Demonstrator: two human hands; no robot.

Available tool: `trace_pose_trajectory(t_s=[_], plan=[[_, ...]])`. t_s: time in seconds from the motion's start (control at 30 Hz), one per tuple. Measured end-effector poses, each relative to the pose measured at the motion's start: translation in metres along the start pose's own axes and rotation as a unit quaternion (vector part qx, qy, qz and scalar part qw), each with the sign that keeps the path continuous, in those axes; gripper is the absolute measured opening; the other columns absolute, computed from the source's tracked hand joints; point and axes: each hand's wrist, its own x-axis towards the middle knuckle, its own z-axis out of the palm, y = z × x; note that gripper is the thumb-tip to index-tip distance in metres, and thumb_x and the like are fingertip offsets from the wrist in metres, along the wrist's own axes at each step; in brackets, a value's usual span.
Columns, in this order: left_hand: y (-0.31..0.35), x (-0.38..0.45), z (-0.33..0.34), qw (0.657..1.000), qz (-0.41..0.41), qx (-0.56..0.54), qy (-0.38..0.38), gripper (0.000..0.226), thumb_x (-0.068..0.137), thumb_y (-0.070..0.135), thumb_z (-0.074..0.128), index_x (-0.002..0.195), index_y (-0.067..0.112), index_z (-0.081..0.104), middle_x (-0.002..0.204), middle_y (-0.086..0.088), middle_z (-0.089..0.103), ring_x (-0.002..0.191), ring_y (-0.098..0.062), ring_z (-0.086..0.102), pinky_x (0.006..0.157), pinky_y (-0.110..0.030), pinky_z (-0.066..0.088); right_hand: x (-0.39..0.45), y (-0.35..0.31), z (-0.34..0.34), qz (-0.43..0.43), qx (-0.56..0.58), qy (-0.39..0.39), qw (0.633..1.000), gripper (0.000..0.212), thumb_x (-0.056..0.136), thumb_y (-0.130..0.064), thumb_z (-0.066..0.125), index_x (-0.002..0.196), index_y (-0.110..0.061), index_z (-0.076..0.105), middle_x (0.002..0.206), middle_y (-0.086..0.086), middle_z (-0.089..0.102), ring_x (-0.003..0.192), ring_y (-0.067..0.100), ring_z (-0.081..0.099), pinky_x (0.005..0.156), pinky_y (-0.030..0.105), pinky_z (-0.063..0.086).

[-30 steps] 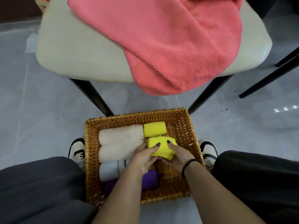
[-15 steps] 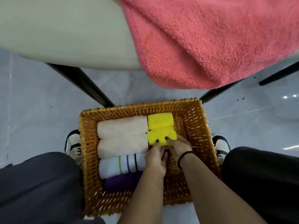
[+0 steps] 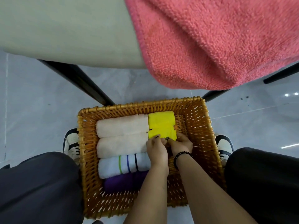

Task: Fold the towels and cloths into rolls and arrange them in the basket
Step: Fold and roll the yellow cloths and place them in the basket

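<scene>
I have both hands down in the wicker basket (image 3: 199,126): left hand (image 3: 157,148) and right hand (image 3: 182,143) pinch the second yellow roll (image 3: 161,133) into place. Six rolls now sit inside; the pink towel (image 3: 210,42) waits unrolled on the chair.

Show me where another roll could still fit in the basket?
Bare wicker floor shows on the right of the basket, between the yellow rolls and the right wall, and near the front behind the purple roll. The left side is packed with rolls.
</scene>
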Motion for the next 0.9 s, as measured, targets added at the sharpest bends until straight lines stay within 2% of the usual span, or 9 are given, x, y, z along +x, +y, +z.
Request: trace_pose_trajectory(t_s=[0.1, 0.2, 0.37, 0.53, 0.6, 0.77, 0.83, 0.87, 0.9], plan=[[0.005, 0.006, 0.002, 0.998, 0.025, 0.034, -0.038, 0.018, 0.1, 0.018, 0.042, 0.102, 0.024, 0.059, 0.098, 0.0, 0.064, 0.094, -0.012, 0.061, 0.089, -0.033, 0.047, -0.002, 0.007, -0.002, -0.014, 0.022, 0.003, 1.0, 0.039, 0.073, -0.002, 0.076, 0.104, -0.024, 0.073, 0.098, -0.004, 0.071, 0.09, 0.013, 0.065, 0.078, 0.027, 0.052], [0.011, 0.015, 0.001, 0.995, 0.022, 0.07, -0.066, 0.018, 0.101, 0.023, 0.043, 0.112, 0.022, 0.057, 0.092, 0.002, 0.06, 0.086, -0.009, 0.056, 0.075, -0.027, 0.042, 0.0, 0.008, -0.003, -0.023, -0.013, 0.015, 1.0, 0.037, 0.074, -0.008, 0.077, 0.105, -0.028, 0.073, 0.098, -0.007, 0.071, 0.088, 0.011, 0.064, 0.08, 0.029, 0.053], [0.026, 0.024, -0.003, 0.986, -0.002, 0.13, -0.104, 0.027, 0.103, 0.03, 0.04, 0.124, 0.018, 0.054, 0.107, -0.003, 0.059, 0.105, -0.018, 0.052, 0.064, -0.022, 0.045, 0.002, -0.003, -0.004, -0.025, -0.075, 0.013, 0.997, 0.03, 0.079, -0.01, 0.072, 0.105, -0.025, 0.073, 0.098, -0.003, 0.071, 0.078, 0.011, 0.059, 0.071, 0.023, 0.045], [0.026, 0.024, -0.002, 0.984, -0.006, 0.146, -0.097, 0.021, 0.102, 0.031, 0.041, 0.116, 0.021, 0.054, 0.099, 0.002, 0.059, 0.107, -0.019, 0.051, 0.084, -0.033, 0.041, 0.0, -0.002, -0.005, -0.035, -0.095, -0.013, 0.995, 0.029, 0.083, -0.01, 0.067, 0.108, -0.024, 0.071, 0.101, -0.002, 0.071, 0.081, 0.014, 0.06, 0.071, 0.025, 0.047], [0.027, 0.021, -0.003, 0.984, -0.004, 0.147, -0.103, 0.024, 0.102, 0.032, 0.041, 0.12, 0.021, 0.054, 0.097, 0.004, 0.059, 0.108, -0.019, 0.051, 0.094, -0.036, 0.04, -0.003, -0.003, -0.006, -0.038, -0.097, -0.025, 0.994, 0.029, 0.084, -0.011, 0.065, 0.109, -0.024, 0.069, 0.1, -0.001, 0.07, 0.081, 0.016, 0.061, 0.07, 0.026, 0.047], [0.039, -0.002, -0.017, 0.979, -0.013, 0.147, -0.14, 0.029, 0.103, 0.033, 0.039, 0.129, 0.022, 0.046, 0.109, 0.0, 0.06, 0.108, -0.017, 0.052, 0.093, -0.037, 0.041, -0.011, -0.019, -0.008, -0.039, -0.167, -0.037, 0.985, 0.019, 0.082, -0.015, 0.06, 0.1, -0.012, 0.065, 0.109, 0.013, 0.065, 0.084, 0.028, 0.057, 0.069, 0.03, 0.045], [0.047, -0.014, -0.024, 0.977, 0.002, 0.159, -0.141, 0.031, 0.104, 0.033, 0.037, 0.132, 0.021, 0.043, 0.117, -0.002, 0.057, 0.109, -0.018, 0.053, 0.095, -0.038, 0.041, -0.019, -0.03, -0.013, -0.042, -0.195, -0.029, 0.979, 0.025, 0.081, -0.016, 0.058, 0.105, -0.007, 0.06, 0.116, 0.017, 0.058, 0.087, 0.029, 0.054, 0.07, 0.029, 0.04], [0.051, -0.021, -0.028, 0.976, 0.012, 0.164, -0.14, 0.033, 0.104, 0.032, 0.036, 0.134, 0.02, 0.042, 0.118, -0.002, 0.056, 0.108, -0.018, 0.054, 0.095, -0.038, 0.042, -0.024, -0.037, -0.016, -0.051, -0.198, -0.03, 0.978, 0.025, 0.081, -0.016, 0.057, 0.104, -0.006, 0.06, 0.114, 0.017, 0.058, 0.089, 0.03, 0.055, 0.071, 0.028, 0.04], [0.055, -0.029, -0.031, 0.975, 0.022, 0.171, -0.14, 0.034, 0.104, 0.031, 0.036, 0.135, 0.019, 0.042, 0.118, -0.002, 0.055, 0.107, -0.018, 0.054, 0.094, -0.037, 0.042, -0.03, -0.045, -0.02, -0.071, -0.206, -0.037, 0.975, 0.016, 0.082, -0.015, 0.056, 0.095, -0.007, 0.06, 0.107, 0.014, 0.059, 0.088, 0.028, 0.055, 0.072, 0.029, 0.041]])
